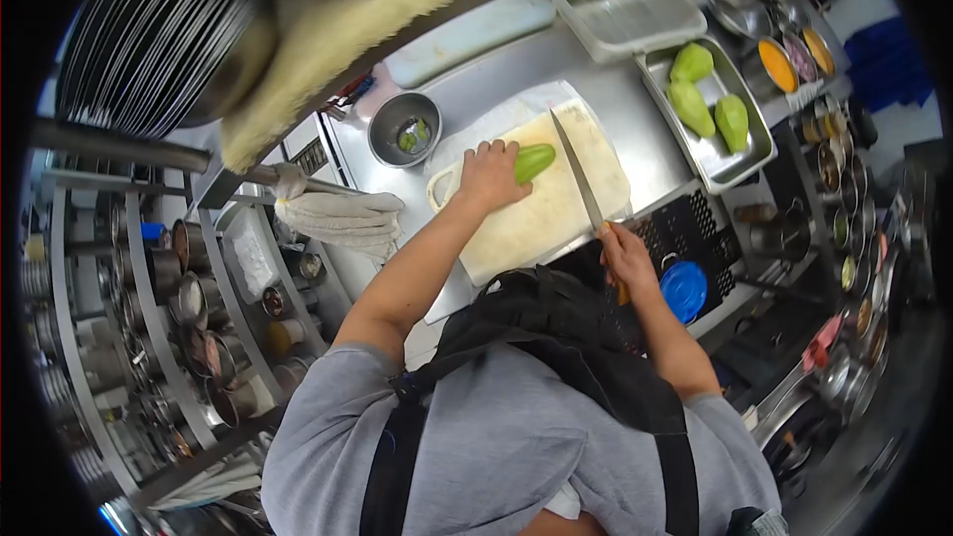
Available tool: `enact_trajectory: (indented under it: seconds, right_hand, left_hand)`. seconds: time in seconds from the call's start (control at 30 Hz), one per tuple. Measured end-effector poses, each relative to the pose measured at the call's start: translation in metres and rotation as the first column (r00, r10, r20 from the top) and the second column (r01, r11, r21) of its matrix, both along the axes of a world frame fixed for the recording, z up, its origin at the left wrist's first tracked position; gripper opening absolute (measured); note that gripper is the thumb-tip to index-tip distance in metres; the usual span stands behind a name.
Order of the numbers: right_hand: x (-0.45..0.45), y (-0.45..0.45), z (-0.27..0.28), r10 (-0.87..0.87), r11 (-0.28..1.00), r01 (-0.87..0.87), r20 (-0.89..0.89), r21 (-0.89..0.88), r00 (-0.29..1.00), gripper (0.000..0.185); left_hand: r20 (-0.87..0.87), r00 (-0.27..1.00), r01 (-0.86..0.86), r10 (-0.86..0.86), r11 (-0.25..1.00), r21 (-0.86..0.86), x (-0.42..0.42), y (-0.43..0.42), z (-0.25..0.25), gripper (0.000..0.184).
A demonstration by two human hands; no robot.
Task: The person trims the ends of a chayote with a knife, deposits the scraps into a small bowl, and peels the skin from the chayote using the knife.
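My left hand (488, 177) is wrapped over one end of a green vegetable (534, 162), pressing it on the cream cutting board (506, 238). In my right hand (625, 256) is the orange handle of a long knife (579, 169). Its blade slants across the board, to the right of the vegetable and apart from it, with the tip pointing away from me. A metal bowl (404, 129) with green pieces inside stands just beyond my left hand.
Several pale green vegetables lie in a metal tray (764, 151) at the right. Behind it is a white tray (635, 15) with more green ones. A shelf edge overhangs the counter's back left. A blue lid (683, 290) is near my right forearm.
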State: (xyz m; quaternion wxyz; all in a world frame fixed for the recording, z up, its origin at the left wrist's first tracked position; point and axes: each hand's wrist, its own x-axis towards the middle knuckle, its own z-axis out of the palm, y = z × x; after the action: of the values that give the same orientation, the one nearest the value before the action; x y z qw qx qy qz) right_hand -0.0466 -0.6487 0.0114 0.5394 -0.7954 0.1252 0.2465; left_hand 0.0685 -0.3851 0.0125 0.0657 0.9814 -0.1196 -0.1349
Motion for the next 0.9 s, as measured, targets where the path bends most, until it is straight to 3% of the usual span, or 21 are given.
enact_trajectory:
  seconds: [0.37, 0.57, 0.73, 0.9]
  right_hand:
    - [-0.007, -0.004, 0.009, 0.067, 0.998, -0.067, 0.073, -0.002, 0.995, 0.039]
    - [-0.001, -0.012, 0.012, 0.101, 0.994, -0.100, 0.036, -0.033, 0.994, 0.041]
    - [0.001, -0.012, 0.011, 0.155, 0.982, -0.140, 0.116, -0.124, 0.981, 0.037]
    - [0.024, -0.001, 0.013, 0.150, 0.985, -0.143, 0.075, -0.093, 0.986, 0.036]
  left_hand:
    - [0.133, 0.990, 0.043, -0.040, 0.999, -0.016, 0.007, -0.007, -0.013, 0.065]
    - [0.157, 0.987, 0.036, -0.031, 0.999, -0.033, 0.007, -0.009, -0.014, 0.065]
    - [0.143, 0.989, 0.035, -0.028, 0.998, -0.047, 0.008, -0.008, -0.013, 0.064]
    - [0.144, 0.989, 0.042, -0.033, 0.997, -0.058, 0.006, -0.008, -0.016, 0.065]
